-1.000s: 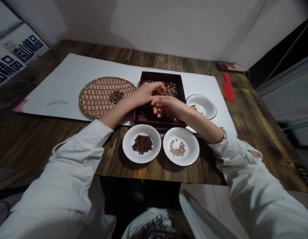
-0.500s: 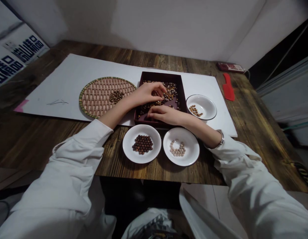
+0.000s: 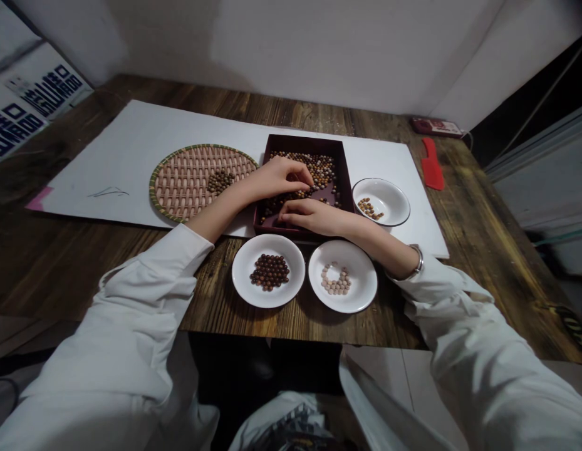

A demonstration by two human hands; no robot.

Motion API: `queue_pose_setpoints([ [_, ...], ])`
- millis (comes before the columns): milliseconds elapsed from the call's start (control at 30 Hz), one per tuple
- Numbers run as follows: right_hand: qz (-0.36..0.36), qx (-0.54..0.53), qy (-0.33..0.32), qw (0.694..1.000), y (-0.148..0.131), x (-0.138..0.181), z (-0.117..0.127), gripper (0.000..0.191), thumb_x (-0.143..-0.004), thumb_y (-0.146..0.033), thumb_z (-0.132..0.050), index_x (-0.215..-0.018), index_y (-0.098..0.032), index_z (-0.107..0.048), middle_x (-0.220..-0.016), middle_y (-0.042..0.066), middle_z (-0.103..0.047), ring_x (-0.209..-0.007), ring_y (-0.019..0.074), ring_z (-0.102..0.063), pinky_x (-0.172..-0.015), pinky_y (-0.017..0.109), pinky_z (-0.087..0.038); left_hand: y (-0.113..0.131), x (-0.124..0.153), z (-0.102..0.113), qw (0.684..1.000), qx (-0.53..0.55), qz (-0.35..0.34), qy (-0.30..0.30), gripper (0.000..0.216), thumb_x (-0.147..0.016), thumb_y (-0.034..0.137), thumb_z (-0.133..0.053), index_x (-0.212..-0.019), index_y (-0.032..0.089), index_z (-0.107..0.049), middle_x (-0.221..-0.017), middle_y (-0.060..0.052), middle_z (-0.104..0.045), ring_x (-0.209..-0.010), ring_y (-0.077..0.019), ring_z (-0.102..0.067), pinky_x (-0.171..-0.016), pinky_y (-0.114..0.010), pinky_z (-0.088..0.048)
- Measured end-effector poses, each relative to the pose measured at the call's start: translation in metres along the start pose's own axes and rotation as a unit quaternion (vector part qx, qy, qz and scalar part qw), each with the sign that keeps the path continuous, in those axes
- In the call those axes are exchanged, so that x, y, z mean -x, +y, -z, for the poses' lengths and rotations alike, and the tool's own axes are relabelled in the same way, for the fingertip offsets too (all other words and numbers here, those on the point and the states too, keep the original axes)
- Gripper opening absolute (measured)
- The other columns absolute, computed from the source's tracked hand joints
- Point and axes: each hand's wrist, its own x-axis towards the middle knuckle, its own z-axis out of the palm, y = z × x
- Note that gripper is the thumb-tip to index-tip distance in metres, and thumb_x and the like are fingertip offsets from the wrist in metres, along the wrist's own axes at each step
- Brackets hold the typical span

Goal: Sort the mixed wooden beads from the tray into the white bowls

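Head view. The left hand is arched over the mixed beads in the dark maroon tray, fingers curled down and bunched towards the thumb. It may be pinching a bead, but the fingers hide the contact, so I cannot tell. The right hand lies low across the near part of the tray, fingers extended, tips near the tray floor; no bead is visible in its grip, and I cannot tell whether it holds one.

Beads: small, round, apparently polished wood or seed. Judged light, hard and liable to roll; best taken singly between thumb and fingertip, not from a flat palm.

Location and count: 1 maroon tray, holding the mixed lot; 3 white dishes. The near-left dish holds dark brown beads, the near-right dish pale beads in a broken ring, the far-right dish a few tan beads. 1 round woven tray holds a small heap of brown beads. Bead totals are too many to count exactly.

Surroundings: white sheet on a wooden table; 1 red plastic comb.
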Motion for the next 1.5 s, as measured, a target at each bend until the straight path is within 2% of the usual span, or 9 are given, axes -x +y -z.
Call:
queue_pose_setpoints([
  [400,0.005,0.009,0.009,1.000,0.001,-0.001,0.000,0.019,-0.095,-0.026,-0.053,-0.094,-0.015,-0.068,-0.093,0.005,-0.071,-0.085,0.0176,-0.062,-0.081,0.029,-0.047,-0.001,0.000,0.000,1.000,-0.019,0.009,0.000,0.020,-0.083,0.032,-0.070,-0.093,0.017,-0.077,-0.092,-0.004,-0.076,-0.088,-0.0179,-0.067,-0.090,-0.035,-0.051],
  [700,-0.002,0.000,0.022,1.000,0.001,0.000,-0.001,0.017,-0.094,-0.025,-0.054,-0.090,-0.016,-0.068,-0.090,0.004,-0.070,-0.083,0.0180,-0.061,-0.080,0.030,-0.048,0.000,0.000,-0.002,1.000,-0.026,0.013,-0.005,0.017,-0.083,0.031,-0.070,-0.089,0.017,-0.076,-0.088,-0.003,-0.075,-0.082,-0.0167,-0.066,-0.085,-0.033,-0.050],
  [1067,0.046,-0.007,0.087,0.995,0.011,-0.007,0.000,0.018,-0.093,-0.025,-0.053,-0.088,-0.016,-0.068,-0.097,0.006,-0.071,-0.095,0.0197,-0.064,-0.096,0.036,-0.048,-0.003,-0.001,-0.001,0.999,-0.032,0.016,-0.001,0.021,-0.083,0.034,-0.068,-0.090,0.016,-0.076,-0.091,-0.004,-0.075,-0.088,-0.0190,-0.066,-0.091,-0.035,-0.049],
  [1500,0.047,0.068,0.093,0.992,0.010,-0.006,0.000,0.018,-0.094,-0.019,-0.051,-0.094,-0.014,-0.067,-0.101,0.008,-0.072,-0.096,0.0197,-0.064,-0.093,0.036,-0.049,-0.003,0.000,0.000,0.999,-0.041,0.001,0.000,0.024,-0.084,0.037,-0.066,-0.089,0.016,-0.077,-0.089,-0.003,-0.075,-0.087,-0.0180,-0.067,-0.088,-0.034,-0.050],
])
